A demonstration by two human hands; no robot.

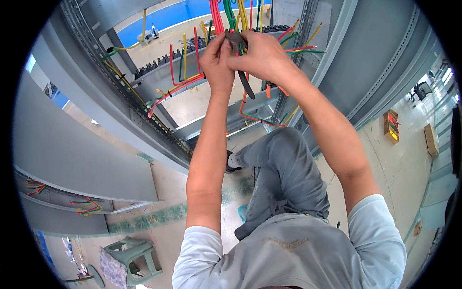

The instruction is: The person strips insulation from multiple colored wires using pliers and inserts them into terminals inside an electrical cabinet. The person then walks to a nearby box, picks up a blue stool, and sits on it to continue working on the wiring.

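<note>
- Right hand [262, 55]: closed around the upper handles of a pair of dark-handled pliers [240, 62], raised in front of the open grey cabinet frame [144, 130].
- Left hand [216, 60]: fingers curled shut, pinching at the wire bundle [231, 14] just beside the tool head; which single wire it holds cannot be told.
- Location of tool: between the two hands, its head at the foot of the red, yellow and green wires hanging from above (the jaws themselves are hidden by fingers).
- Orientation: long axis near vertical, slightly tilted; head points up toward the bundle, one handle tip hangs down and to the right, clear of the palm.
- Risk, judged: the left fingertips sit very close to the tool head, so a squeeze could nip them.
- Risk, judged: neighbouring wires crowd the head; a wrong conductor could be caught or cut.
- Risk, judged: loose red loops [175, 86] near the forearm may snag.
</note>
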